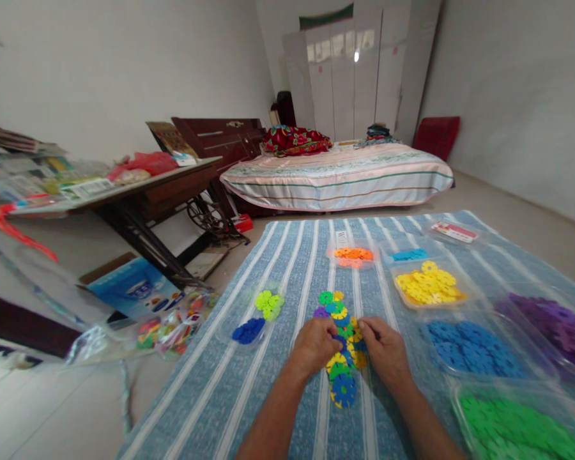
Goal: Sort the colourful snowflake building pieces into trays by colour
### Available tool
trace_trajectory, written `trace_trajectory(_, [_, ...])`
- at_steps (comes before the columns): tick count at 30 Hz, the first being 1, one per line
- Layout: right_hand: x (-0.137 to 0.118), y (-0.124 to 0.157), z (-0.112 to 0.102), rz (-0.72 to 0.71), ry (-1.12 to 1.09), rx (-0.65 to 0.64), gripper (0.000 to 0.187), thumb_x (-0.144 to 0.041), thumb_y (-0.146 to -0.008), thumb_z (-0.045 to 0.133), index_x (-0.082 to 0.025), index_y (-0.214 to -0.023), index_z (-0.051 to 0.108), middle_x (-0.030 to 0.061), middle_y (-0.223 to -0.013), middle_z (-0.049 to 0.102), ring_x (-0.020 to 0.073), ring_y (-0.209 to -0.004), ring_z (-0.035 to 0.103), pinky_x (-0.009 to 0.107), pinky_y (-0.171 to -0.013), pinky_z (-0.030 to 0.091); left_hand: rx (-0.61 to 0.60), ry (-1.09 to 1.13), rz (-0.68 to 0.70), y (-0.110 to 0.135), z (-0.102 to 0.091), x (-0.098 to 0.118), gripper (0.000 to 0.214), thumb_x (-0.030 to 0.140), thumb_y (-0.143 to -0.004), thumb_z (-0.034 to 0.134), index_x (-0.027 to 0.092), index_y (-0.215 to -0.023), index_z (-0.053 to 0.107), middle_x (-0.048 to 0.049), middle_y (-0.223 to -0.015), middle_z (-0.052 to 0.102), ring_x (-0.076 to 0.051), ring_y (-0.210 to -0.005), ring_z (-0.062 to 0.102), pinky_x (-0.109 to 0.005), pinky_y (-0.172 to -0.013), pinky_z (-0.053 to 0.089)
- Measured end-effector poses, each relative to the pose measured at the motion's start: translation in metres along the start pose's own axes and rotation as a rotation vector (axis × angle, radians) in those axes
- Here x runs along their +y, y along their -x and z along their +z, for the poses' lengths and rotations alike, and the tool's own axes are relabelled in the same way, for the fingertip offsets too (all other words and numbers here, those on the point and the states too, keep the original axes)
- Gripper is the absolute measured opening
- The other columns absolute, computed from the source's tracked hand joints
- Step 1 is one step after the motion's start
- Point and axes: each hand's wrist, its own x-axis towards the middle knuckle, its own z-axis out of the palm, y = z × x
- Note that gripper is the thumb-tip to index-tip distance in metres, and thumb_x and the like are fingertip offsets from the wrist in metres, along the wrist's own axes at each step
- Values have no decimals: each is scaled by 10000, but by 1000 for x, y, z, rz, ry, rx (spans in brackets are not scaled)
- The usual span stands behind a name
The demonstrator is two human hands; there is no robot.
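A long assembly of interlocking notched plastic discs (344, 390), in blue, green, yellow and some purple, lies on the striped cloth between my hands. From its left side, my left hand (315, 347) has its fingers curled closed around the middle of it. On the opposite side, my right hand (386, 348) pinches its thumb and forefinger at the edge by the yellow discs (354, 324). My fingers cover part of the middle discs. A green disc (325, 298) and a purple disc (321, 312) show at the far end.
Clear tubs hold yellow discs (430, 284), blue discs (469, 348), green discs (517, 425) and purple discs (556, 326) on the right. Orange discs (354, 255) stand farther back. Left are lime discs (269, 304) and dark blue discs (248, 331). A bed (340, 182) stands beyond.
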Motion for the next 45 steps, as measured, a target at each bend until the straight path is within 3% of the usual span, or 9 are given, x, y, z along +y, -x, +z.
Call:
trace_trajectory(9, [0, 2, -2, 15, 4, -18, 325, -438, -848, 499, -183, -803, 695, 40, -772, 667, 184, -736, 599, 276, -684, 459, -25, 199, 38, 15, -8, 4, 63, 138, -624, 575, 162, -579, 538, 57, -523, 474, -87, -515, 425, -215, -514, 303])
trace_trajectory(14, [-1, 2, -2, 14, -12, -11, 330, -444, -842, 508, -181, -802, 703, 42, -775, 669, 189, -745, 602, 280, -683, 464, 92, 235, -11, 30, -63, 2, 116, 217, -648, 564, 180, -756, 583, 60, -535, 494, -102, -510, 468, -216, -516, 336])
trace_trajectory(19, [-1, 2, -1, 14, -16, 3, 320, -438, -837, 513, -182, -784, 698, 33, -748, 659, 180, -720, 591, 272, -664, 459, 266, -176, -146, 35, -128, -23, 146, 280, -700, 556, 190, -789, 629, 49, -531, 527, -131, -545, 523, -229, -549, 358])
trace_trajectory(23, [0, 1, -1, 10, -15, 8, 300, -412, -839, 514, -179, -799, 698, 28, -760, 659, 174, -727, 595, 269, -679, 455, 206, -384, -213, 26, -145, -42, 133, 221, -706, 563, 189, -778, 670, 12, -555, 584, -168, -647, 589, -235, -594, 389])
trace_trajectory(27, [0, 1, -1, 0, -4, 11, 291, -396, -839, 511, -177, -795, 696, 27, -753, 654, 171, -715, 592, 268, -674, 450, 101, -648, -296, 18, -143, -45, 169, 242, -728, 593, 188, -852, 694, -68, -847, 705, -213, -850, 633, -258, -704, 424])
trace_trajectory(32, [0, 1, 0, 1, 0, 12, 295, -400, -841, 511, -178, -784, 696, 25, -738, 650, 172, -707, 586, 265, -657, 445, 258, -790, -341, 21, -136, -28, 293, 287, -848, 465, 141, -1020, 651, -165, -980, 694, -283, -925, 631, -329, -731, 423])
trace_trajectory(38, [1, 1, 0, 13, -4, -15, 305, -408, -859, 496, -176, -799, 685, 24, -749, 637, 168, -715, 572, 261, -663, 434, 90, -438, 87, 16, -77, 1, 172, 239, -801, 522, 183, -775, 682, -29, -728, 668, -168, -716, 609, -241, -643, 381])
trace_trajectory(42, [2, 1, 0, 16, -9, -30, 303, -405, -865, 487, -178, -808, 680, 26, -768, 641, 171, -737, 579, 262, -682, 434, 68, -468, 151, 1, -36, 14, 162, 204, -795, 513, 190, -815, 673, -29, -817, 671, -171, -808, 611, -245, -714, 409])
trace_trajectory(45, [3, 0, 1, 15, -5, -28, 297, -398, -864, 486, -182, -805, 681, 24, -762, 639, 170, -735, 580, 262, -684, 431, 131, -542, 149, -13, -23, 17, 217, 181, -802, 491, 192, -945, 654, -56, -969, 663, -187, -935, 603, -263, -817, 428])
